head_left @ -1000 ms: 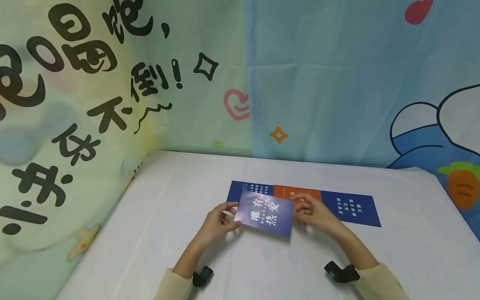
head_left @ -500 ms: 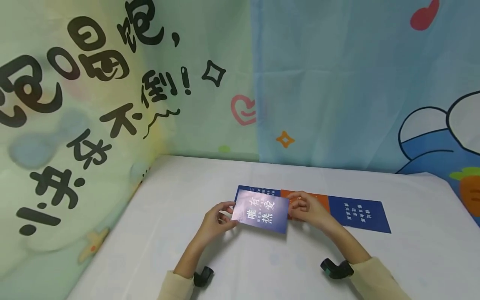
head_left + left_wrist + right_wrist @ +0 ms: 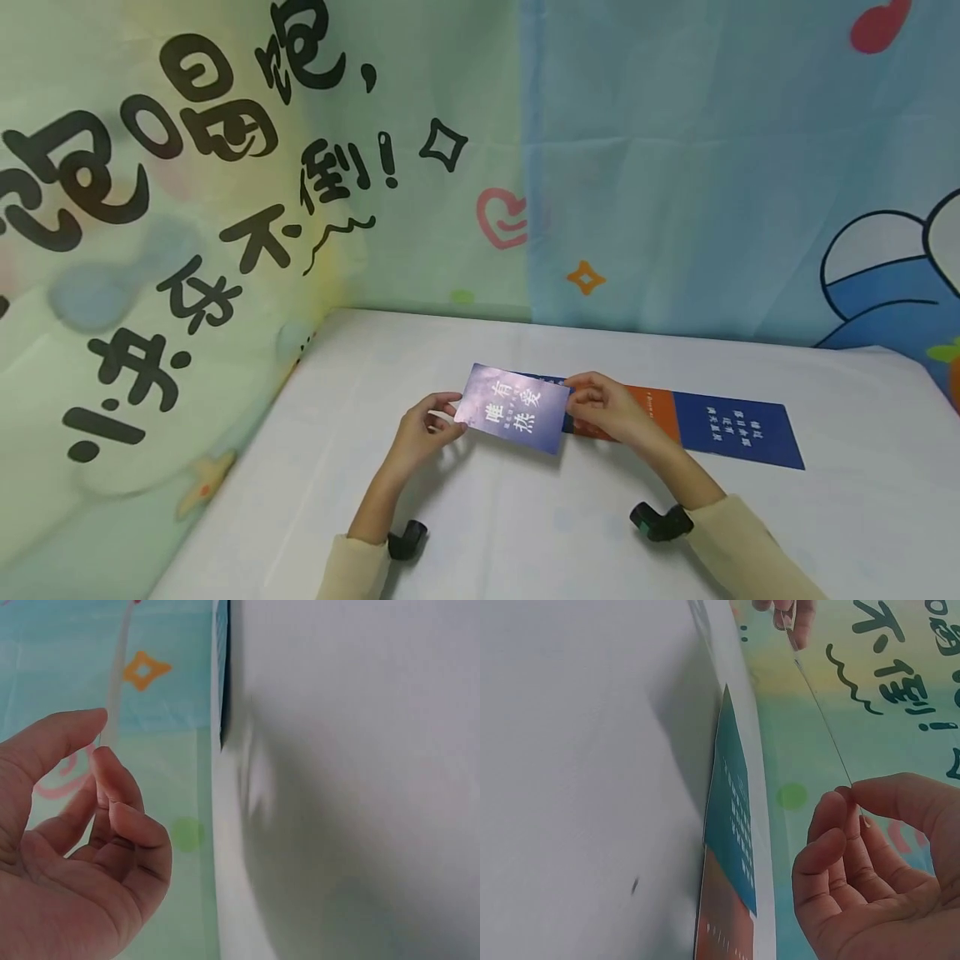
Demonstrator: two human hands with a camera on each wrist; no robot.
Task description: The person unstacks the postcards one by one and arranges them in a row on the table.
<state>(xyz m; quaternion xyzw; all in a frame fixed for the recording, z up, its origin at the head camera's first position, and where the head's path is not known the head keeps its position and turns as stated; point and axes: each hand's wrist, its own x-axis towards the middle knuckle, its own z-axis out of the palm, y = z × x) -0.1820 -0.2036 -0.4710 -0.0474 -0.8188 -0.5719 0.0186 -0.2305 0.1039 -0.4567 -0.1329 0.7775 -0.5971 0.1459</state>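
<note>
A purple-blue card point(image 3: 504, 414) with white characters is held up by both hands, tilted, its shadow falling on the white table below. The left hand point(image 3: 423, 429) pinches its left edge between thumb and fingers, and the right hand point(image 3: 609, 408) pinches the right edge. Seen edge-on, the card is only a thin line in the right wrist view. Behind it a row of cards lies on the table: a dark blue card point(image 3: 733, 799), mostly hidden by the held one in the head view, an orange card point(image 3: 654, 406), partly behind the right hand, and another blue card point(image 3: 738, 429).
A white cloth covers the table point(image 3: 600, 533). Printed curtains, a yellow-green one point(image 3: 420, 242) and a blue one point(image 3: 675, 208), rise along its left and back edges. Each wrist carries a small black camera point(image 3: 662, 522).
Both hands have carried the card leftward relative to the row, so it covers more of the left blue card and reaches past its left end. The head view has shifted, too.
</note>
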